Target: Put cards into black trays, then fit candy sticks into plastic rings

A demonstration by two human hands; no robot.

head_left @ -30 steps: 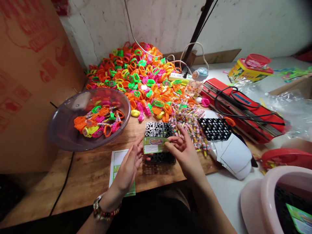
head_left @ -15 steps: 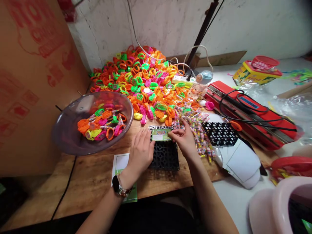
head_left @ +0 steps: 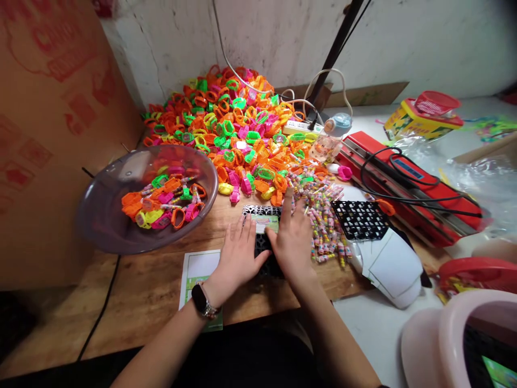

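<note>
A black perforated plastic tray (head_left: pixel 264 249) lies on the wooden table in front of me, with a small green printed card (head_left: pixel 266 222) on its far half. My left hand (head_left: pixel 238 252) rests flat over the tray's left side, fingers stretched toward the card's left end. Over the right side is my right hand (head_left: pixel 293 240), its fingers extended and apart, thumb near the card's lower right corner. Neither hand grips anything visible. Both hands cover part of the tray. A white-and-green printed sheet (head_left: pixel 197 264) lies partly under my left wrist.
Bright toy watches (head_left: pixel 226 118) are heaped behind, with wrapped candies (head_left: pixel 327 226) to the right. A purple basin (head_left: pixel 100 231) holds more watches. Another black tray (head_left: pixel 359 220), white cards (head_left: pixel 393 269), a red sealing machine (head_left: pixel 407 183) and a pink tub (head_left: pixel 424 345) stand right.
My right hand has shifted from pinching the card's right edge to fingers spread over the tray. My left thumb has spread inward across the tray. The view has shifted slightly.
</note>
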